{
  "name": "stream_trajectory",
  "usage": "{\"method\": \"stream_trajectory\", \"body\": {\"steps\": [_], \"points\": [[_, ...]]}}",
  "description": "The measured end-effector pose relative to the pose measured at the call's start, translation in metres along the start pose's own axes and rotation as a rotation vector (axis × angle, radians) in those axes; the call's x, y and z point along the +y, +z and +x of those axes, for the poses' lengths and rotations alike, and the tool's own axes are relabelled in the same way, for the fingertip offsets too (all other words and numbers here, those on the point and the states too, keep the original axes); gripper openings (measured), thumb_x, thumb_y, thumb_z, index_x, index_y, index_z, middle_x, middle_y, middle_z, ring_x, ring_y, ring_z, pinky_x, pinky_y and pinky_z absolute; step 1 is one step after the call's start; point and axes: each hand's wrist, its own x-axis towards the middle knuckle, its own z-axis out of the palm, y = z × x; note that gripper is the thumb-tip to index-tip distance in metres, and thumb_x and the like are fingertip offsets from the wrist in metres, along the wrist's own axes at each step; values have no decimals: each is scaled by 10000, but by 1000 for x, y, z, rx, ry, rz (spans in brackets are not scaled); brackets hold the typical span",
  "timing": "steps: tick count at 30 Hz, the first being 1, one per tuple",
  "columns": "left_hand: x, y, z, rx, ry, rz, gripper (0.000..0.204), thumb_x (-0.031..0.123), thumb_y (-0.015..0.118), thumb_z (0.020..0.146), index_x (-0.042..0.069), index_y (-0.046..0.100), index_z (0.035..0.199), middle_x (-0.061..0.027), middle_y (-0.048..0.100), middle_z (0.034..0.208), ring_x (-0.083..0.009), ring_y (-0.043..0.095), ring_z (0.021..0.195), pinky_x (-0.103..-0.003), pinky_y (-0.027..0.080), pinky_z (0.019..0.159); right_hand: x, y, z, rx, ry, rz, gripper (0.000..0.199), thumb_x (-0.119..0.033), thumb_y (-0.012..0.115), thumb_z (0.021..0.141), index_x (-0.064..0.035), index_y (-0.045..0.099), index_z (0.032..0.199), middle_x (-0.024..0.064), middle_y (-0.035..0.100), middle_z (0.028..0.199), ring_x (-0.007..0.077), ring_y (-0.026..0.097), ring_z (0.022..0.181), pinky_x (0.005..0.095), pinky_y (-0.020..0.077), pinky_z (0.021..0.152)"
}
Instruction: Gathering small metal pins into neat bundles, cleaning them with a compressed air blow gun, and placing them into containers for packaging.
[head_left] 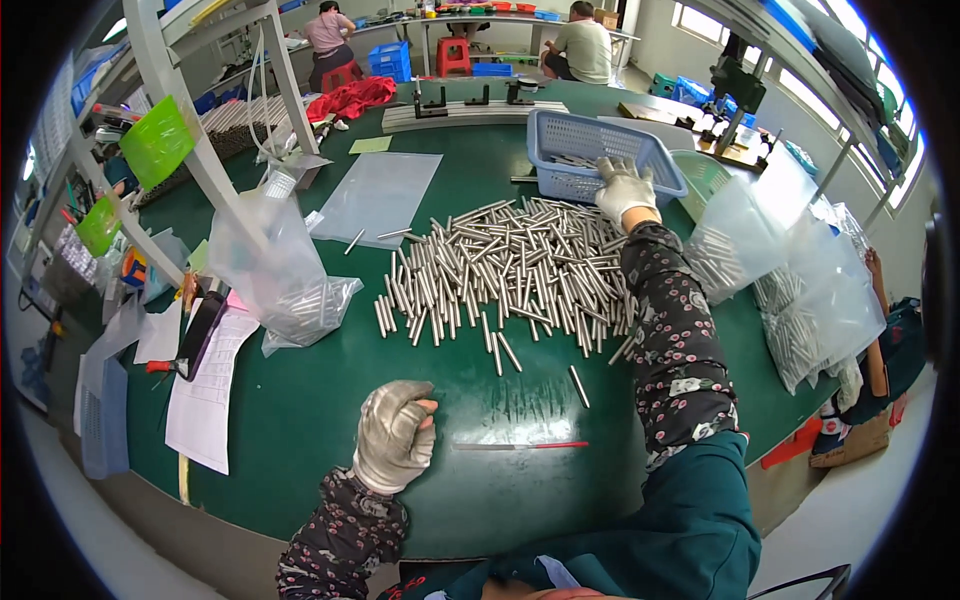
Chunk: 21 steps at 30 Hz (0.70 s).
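Note:
A large pile of short silver metal pins (510, 265) lies on the green tabletop. My right hand (626, 190), in a pale glove, reaches past the pile to the near rim of a blue plastic basket (560, 180). Its fingers are stretched out and apart over the rim; several pins lie inside the basket. Nearer to me, my left hand (394, 436) rests on the table with its gloved fingers curled closed and bare fingertips showing. Whatever it may hold is hidden. Beside it lies a thin red-and-silver stick (540, 445), and a single pin (579, 386) lies apart from the pile.
Clear bags of pins stand left (300, 300) and right (720, 250) of the pile. A plastic sheet (380, 195), a paper sheet (210, 400) and a green basket (700, 175) also lie about. A metal frame post (190, 130) rises at left. Two people sit far off.

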Motion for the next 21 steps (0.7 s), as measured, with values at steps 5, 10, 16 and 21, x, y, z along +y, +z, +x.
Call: {"method": "stream_trajectory", "body": {"steps": [5, 10, 16, 21], "points": [[-2, -1, 1, -52, -52, -32, 107, 61, 601, 711, 40, 526, 785, -109, 573, 885, -288, 575, 765, -374, 465, 669, 0, 19, 26, -54, -38, 130, 352, -267, 519, 793, -127, 580, 1111, 115, 574, 1132, 279, 509, 1090, 375, 332, 982], [-4, -2, 3, -64, -80, -52, 101, 70, 594, 741, 37, 529, 810, -118, 565, 895, -289, 563, 769, -366, 458, 661, -9, 7, 7, -43, -100, 220, 339, -236, 546, 785, -109, 585, 1097, 130, 592, 1080, 305, 552, 1007, 370, 425, 881], [-4, -3, -1, -61, -99, -65, 99, 72, 592, 742, 38, 531, 812, -121, 562, 904, -290, 561, 766, -363, 456, 650, -15, -9, -13, -151, -137, 243, 395, -271, 538, 768, -113, 578, 1127, 165, 597, 1058, 316, 566, 980, 366, 430, 868], [-5, -4, -3, -78, -137, -91, 102, 46, 596, 699, 42, 529, 776, -109, 568, 894, -283, 569, 763, -366, 456, 641, -4, -23, -7, -355, -193, 251, 468, -330, 547, 746, -93, 567, 1149, 155, 588, 1100, 294, 558, 1019, 350, 413, 910]]}}
